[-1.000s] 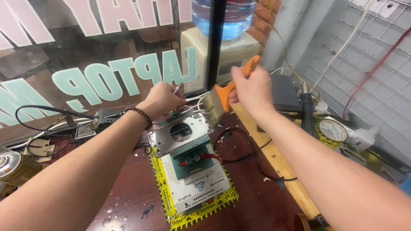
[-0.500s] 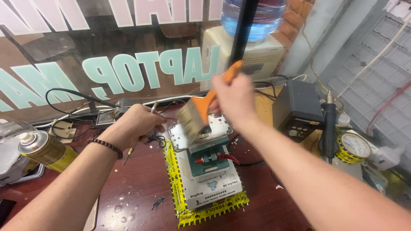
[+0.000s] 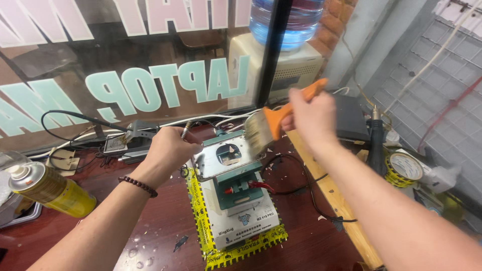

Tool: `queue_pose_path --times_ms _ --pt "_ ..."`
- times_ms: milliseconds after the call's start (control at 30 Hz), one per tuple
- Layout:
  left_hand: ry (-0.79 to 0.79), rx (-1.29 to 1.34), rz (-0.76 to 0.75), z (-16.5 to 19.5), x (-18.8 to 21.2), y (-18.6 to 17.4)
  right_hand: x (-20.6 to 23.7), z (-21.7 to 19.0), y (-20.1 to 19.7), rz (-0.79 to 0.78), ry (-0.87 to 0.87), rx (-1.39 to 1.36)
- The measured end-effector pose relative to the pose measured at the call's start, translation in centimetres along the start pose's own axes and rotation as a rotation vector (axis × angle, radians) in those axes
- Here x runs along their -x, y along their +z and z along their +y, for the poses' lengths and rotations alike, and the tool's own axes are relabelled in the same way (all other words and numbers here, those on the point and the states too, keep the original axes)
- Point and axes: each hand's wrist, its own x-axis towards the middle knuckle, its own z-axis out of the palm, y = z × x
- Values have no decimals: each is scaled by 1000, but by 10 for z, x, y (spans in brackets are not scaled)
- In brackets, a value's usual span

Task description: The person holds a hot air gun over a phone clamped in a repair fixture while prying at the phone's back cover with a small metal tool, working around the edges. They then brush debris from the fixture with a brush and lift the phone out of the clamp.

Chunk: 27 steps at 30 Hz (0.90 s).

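Note:
My right hand (image 3: 310, 118) grips an orange-handled paintbrush (image 3: 273, 124); its pale bristles hang just above the right edge of a shiny metal plate (image 3: 211, 161). The plate has a rounded hole in it and lies on top of a small white and teal machine (image 3: 241, 206) that stands on a yellow-bordered sheet. My left hand (image 3: 168, 150) rests at the plate's left edge, fingers curled around a thin metal tool (image 3: 185, 133); a dark bead bracelet circles the wrist.
A yellow spray can (image 3: 47, 188) lies at the left. Black cables (image 3: 301, 188) trail right of the machine along a wooden strip (image 3: 331, 200). A black box (image 3: 351, 120), a tape roll (image 3: 404, 168) and a water dispenser (image 3: 286, 65) stand behind. Debris flecks dot the red-brown table.
My right hand has swung the brush from the far right over to the metal plate. My left hand stays at the plate's left edge. The view has shifted right.

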Motion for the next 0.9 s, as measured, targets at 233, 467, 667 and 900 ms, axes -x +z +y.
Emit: queue_pose_path --times_ms 233,467,667,900 --pt "198 -170 -29 32 -16 34 3 -4 -8 48 -40 101" --pt "332 -354 73 41 -8 48 8 1 -11 -15 45 98" --pt "531 -486 130 32 -16 59 -7 6 -26 42 -22 55" --pt "379 -545 -86 30 -12 46 -5 9 -28 51 3 180"
